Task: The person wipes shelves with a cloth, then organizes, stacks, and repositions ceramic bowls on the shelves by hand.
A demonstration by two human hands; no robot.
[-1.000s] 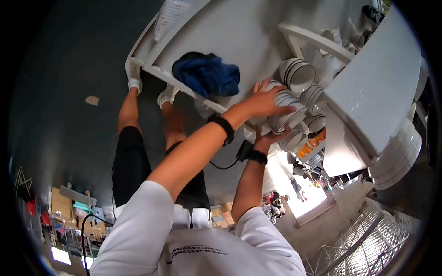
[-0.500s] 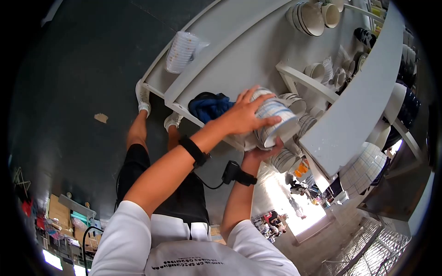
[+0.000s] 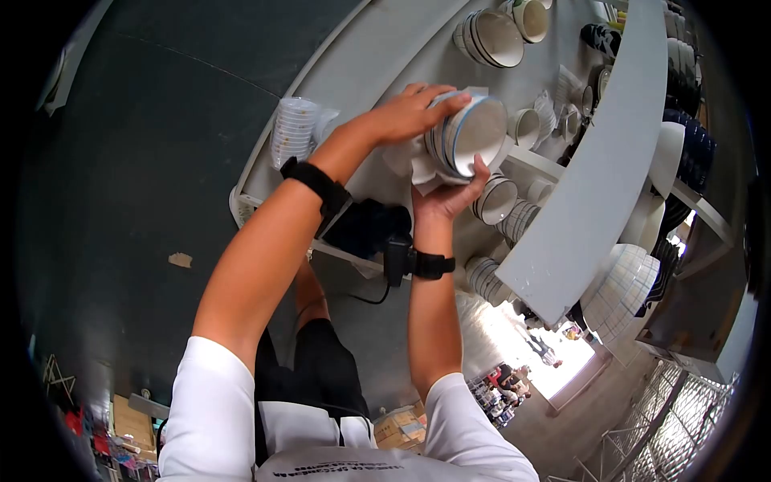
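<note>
Both hands hold a stack of white bowls [image 3: 484, 132] with blue rims, tipped on its side with the mouths facing right. My left hand [image 3: 418, 112] is closed over the upper left side of the stack. Below, my right hand [image 3: 456, 195] supports it with the thumb over the front rim. White paper or wrapping [image 3: 428, 173] shows at the stack's lower left, between the bowls and my right hand. A dark cloth-like bundle [image 3: 365, 227] lies on the shelf below my forearms.
Bowls stand on the white shelving: a nested stack [image 3: 491, 38] at the top and more bowls [image 3: 495, 199] right of my hands. Plastic-wrapped small bowls [image 3: 294, 132] sit near the left shelf edge. An upper shelf board [image 3: 578, 169] juts in on the right.
The bowl stack and both hands have moved up in the view, away from the dark bundle. The stack has turned, so its open mouth shows more. The whole view has shifted too.
</note>
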